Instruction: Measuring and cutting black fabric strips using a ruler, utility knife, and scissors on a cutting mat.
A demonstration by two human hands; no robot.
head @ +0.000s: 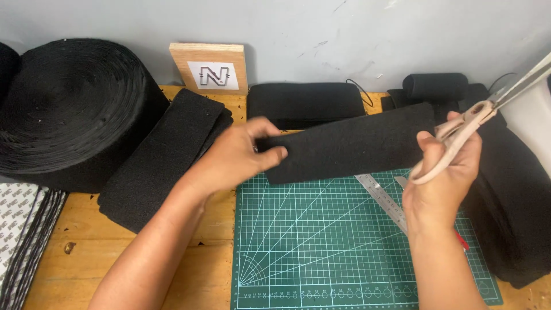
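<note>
My left hand (238, 158) pinches the left end of a black felt strip (350, 148), thumb on top, fingers closed behind it. My right hand (442, 183) grips the strip's right end and also carries scissors (476, 123); fingers sit through the pale handles, and the blades run up and out of view at the right edge, so I cannot tell whether they are apart. The strip is held flat and roughly level, lifted just above the far edge of the green cutting mat (321, 241).

Progress, as I judge it: the strip is already a separate piece with straight ends, so one cut looks done. It is not yet laid down with any stack.

A steel ruler (381, 201) lies on the mat under my right hand. A folded felt length (155, 161) lies left of the mat, leading to a large felt roll (69, 109). More black felt (511, 195) is piled at the right of the worktop (132, 241). No container is visible; the felt lies loose.
</note>
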